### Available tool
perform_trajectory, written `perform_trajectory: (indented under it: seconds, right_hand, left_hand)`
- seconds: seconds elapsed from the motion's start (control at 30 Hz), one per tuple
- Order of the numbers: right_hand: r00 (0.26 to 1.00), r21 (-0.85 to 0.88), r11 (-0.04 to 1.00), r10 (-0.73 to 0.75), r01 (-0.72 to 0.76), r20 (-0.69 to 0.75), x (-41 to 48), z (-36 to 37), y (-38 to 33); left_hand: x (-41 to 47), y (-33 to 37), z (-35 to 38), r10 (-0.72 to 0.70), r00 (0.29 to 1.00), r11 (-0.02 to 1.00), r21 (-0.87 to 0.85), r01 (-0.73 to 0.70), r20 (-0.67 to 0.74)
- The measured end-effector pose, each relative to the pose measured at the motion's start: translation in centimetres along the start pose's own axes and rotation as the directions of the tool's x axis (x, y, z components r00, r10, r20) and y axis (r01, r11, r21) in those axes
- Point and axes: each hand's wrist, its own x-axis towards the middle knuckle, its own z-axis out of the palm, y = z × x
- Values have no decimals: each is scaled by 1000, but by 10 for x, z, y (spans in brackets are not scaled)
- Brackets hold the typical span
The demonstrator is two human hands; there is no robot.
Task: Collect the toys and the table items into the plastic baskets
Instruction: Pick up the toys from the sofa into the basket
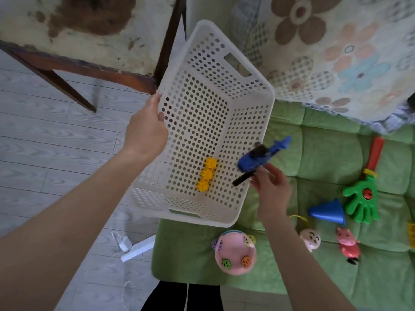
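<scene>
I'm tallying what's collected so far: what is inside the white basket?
Only a yellow gear toy lies on the floor of the white basket. The blue toy helicopter, held by the right hand, is over the rim, not yet inside, and hides part of the right wall.

The blue toy (258,159) at my right hand (270,191) is motion-blurred. My left hand (146,132) hides its fingers behind the basket (202,108) wall. A yellow thing (411,231) is cut off at the right edge.
</scene>
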Motion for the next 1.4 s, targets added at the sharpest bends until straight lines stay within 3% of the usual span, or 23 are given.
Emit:
perform_trajectory:
  seconds: [0.07, 0.17, 0.3, 0.37, 0.47, 0.5, 0.57, 0.63, 0.7, 0.77, 0.83, 1.13, 1.27, 1.4]
  right_hand:
    - [977, -269, 949, -120, 164, 174, -19, 22, 7]
    - [936, -532, 800, -99, 277, 338, -32, 54, 28]
    - [926, -589, 762, -35, 269, 377, -45, 63, 44]
    - [950, -455, 856, -120, 247, 290, -50, 47, 41]
    - [978, -78, 985, -162, 153, -131, -51, 3, 45]
    - [956, 7, 994, -105, 111, -275, -47, -15, 55]
    - [900, 44, 996, 93, -82, -425, -44, -50, 89]
    - [854, 11, 935, 330, -356, -401, -48, -74, 132]
    - [824, -147, 834, 470, -532, -316, -58, -86, 165]
    - [809, -251, 777, 505, -578, -300, -63, -88, 188]
    - [790, -186, 777, 544, -602, -282, -64, -83, 197]
    - [821, -76, 862, 445, -501, -357, -77, -90, 189]
    - [889, 94, 947, 320, -306, -329, -83, -82, 139]
    - [987, -30, 996, 81, -86, -142, -104, -50, 84]
  left_hand:
    - [-6, -3, -7, 6, 1000, 1000, -19, -6, 15]
    - [-17, -9, -15, -7, 1000, 999, -39, 8, 20]
    - [-30, -25, -27, -7, 1000, 999, -48, 8, 23]
    - [-37, -34, -32, -11, 1000, 999, -30, 12, 20]
    - [-48, -49, -38, -33, 999, 999, 25, 33, 4]
    - [-52, -53, -39, -38, 999, 998, 39, 39, -1]
    - [-60, -62, -39, -43, 999, 998, 52, 42, 0]
    - [-66, -67, -38, -39, 999, 997, 64, 39, 2]
    - [-68, -70, -38, -37, 999, 997, 70, 37, -2]
    - [-69, -73, -35, -34, 999, 997, 72, 34, -9]
    - [-70, -76, -33, -23, 1000, 997, 76, 24, -12]
    - [-75, -78, -29, -27, 999, 996, 83, 25, 21]
    - [-76, -72, -29, -7, 999, 998, 68, 4, 34]
    - [-82, -62, -28, 9, 999, 999, 32, -10, 44]
